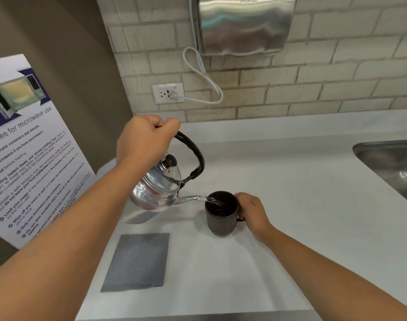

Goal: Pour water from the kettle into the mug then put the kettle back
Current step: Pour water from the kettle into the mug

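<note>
In the head view, the kettle is held tilted above the counter by the left hand, whose fingers are clenched around the black handle. A thin stream of water is passed from the spout into the dark mug, which stands on the counter and is steadied at its handle by the right hand, fingers closed. The pouring step is judged under way. Next, the kettle must be levelled and set down, probably on the grey cloth nearby.

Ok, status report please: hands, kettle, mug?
Left hand tilting kettle, water entering mug. Right hand on mug handle. Nothing in the way.
</note>
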A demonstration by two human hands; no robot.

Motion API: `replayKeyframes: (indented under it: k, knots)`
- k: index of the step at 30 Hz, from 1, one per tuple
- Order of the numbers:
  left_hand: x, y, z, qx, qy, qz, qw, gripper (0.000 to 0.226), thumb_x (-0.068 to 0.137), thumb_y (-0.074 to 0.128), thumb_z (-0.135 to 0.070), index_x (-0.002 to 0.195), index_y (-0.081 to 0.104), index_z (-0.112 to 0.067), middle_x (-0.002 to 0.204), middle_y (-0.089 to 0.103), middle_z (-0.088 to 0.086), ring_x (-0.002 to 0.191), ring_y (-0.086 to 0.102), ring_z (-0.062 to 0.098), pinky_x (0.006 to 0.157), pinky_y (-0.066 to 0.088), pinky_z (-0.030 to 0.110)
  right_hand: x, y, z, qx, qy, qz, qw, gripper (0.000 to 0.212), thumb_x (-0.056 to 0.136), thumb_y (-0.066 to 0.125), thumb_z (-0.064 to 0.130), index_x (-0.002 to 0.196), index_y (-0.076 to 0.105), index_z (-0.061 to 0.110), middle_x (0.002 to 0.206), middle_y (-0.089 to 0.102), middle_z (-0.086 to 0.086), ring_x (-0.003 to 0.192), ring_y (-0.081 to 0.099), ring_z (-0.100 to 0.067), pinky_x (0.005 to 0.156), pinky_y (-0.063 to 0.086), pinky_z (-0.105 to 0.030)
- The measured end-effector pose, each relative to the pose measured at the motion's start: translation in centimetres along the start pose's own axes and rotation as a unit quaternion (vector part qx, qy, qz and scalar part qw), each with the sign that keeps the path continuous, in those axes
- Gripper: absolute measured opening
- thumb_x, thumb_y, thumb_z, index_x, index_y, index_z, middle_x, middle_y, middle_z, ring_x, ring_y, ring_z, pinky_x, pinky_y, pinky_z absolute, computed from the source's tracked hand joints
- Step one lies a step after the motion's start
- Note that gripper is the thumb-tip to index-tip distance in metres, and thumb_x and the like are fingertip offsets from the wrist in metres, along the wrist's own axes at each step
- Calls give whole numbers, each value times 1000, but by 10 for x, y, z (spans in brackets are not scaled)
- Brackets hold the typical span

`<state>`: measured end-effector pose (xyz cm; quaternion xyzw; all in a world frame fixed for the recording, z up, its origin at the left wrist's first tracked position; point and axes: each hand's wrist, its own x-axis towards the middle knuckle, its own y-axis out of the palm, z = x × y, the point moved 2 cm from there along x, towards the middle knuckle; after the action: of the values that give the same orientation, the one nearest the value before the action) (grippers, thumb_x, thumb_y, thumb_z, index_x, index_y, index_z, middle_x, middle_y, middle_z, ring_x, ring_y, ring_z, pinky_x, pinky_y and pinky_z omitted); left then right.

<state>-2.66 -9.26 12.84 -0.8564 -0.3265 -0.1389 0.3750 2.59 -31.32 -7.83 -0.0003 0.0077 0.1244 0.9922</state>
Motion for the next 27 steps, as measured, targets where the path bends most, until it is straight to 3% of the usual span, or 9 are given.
replayKeyframes:
  k: [18,27]
  knots:
    - [6,-4,-10,16,29,8,999,36,69,50,-41,42,39,-19,37,27,-5,41,24,11,51,31,27,0,-1,-2,-12,-2,3,1000,29,89,43,11,60,41,8,50,36,7,47,34,-9,45,31,-17]
    - [-2,1,22,-101,-39,-10,994,40,68,53,-37,40,32,-17,38,19,-7,44,20,13,52,26,32,1,-1,-2,-19,-3,7,1000,29,88,42,12,60,41,6,51,38,7,48,35,-9,45,32,-16]
